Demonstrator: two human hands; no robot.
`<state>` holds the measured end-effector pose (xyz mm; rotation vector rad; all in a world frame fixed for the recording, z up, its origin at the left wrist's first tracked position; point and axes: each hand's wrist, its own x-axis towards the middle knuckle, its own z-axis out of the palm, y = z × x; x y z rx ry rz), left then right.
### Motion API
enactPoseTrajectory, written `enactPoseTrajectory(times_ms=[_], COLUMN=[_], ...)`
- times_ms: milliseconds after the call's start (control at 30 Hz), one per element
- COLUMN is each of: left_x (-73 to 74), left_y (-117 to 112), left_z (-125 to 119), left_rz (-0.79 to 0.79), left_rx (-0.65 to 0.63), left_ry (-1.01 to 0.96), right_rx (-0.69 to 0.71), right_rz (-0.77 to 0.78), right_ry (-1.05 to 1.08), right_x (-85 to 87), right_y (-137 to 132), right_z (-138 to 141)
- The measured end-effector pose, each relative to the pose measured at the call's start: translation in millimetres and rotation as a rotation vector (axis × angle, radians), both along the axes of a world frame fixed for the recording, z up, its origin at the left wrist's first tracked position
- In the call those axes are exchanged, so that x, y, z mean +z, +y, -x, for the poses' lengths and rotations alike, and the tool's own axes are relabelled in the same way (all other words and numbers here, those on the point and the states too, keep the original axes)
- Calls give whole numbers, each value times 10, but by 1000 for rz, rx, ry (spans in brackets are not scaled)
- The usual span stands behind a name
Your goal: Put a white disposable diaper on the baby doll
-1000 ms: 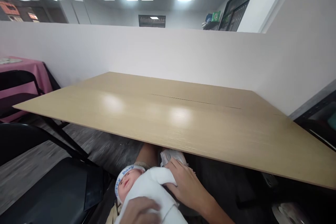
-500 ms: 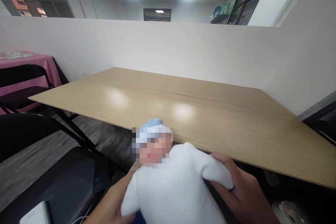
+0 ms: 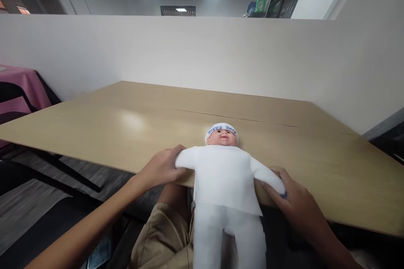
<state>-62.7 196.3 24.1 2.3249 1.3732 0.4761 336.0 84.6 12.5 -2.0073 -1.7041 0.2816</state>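
Nearest the wearer: tan shorts [image 3: 167,239] over the lap, with the legs of a white cloth doll [image 3: 225,176] in front of them, short of the bench [image 3: 158,109] and pointing back toward the body. To the left, under the forearm, a black chair [image 3: 67,212]; a flat shiny thing [image 3: 102,252] lies by it, too dim to identify. The doll is face up, feet to the wearer, crossing the front edge of the bench between its two front corners. Left hand [image 3: 164,166]: grip clamped around the end of the doll's sleeve on that side, at the front edge. Right hand [image 3: 296,199]: grip clamped on the opposite sleeve, thumb underneath, also at the front edge and nearer the right front corner. Arms of the doll are spread outward. Its head, in a white cap [image 3: 221,127] with blue lettering, is over the bench inside the front edge; whether head or back bears on the surface cannot be told. Progress, as judged: partial. Done: head and upper body lie past the edge, both sleeves secured. Outstanding: legs off the surface, neither grip released. Beyond the back edge, a pale wall [image 3: 189,54]; past the left side, a pink cloth [image 3: 28,86].
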Motion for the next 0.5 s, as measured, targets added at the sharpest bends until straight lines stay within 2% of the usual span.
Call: enactPoseTrajectory(times_ms=[133,233,500], left_x=[-158,-252,-353], left_y=[152,378,1442], left_z=[116,147,-22], left_rz=[-88,-117,-187], left_rx=[104,127,163], left_ry=[95,111,101], right_rx=[-37,-51,-19], right_rz=[26,45,16], right_ry=[-15,-36,-117], right_x=[-138,-174,-165], right_y=[117,343,1351], right_z=[-108,-153,-139])
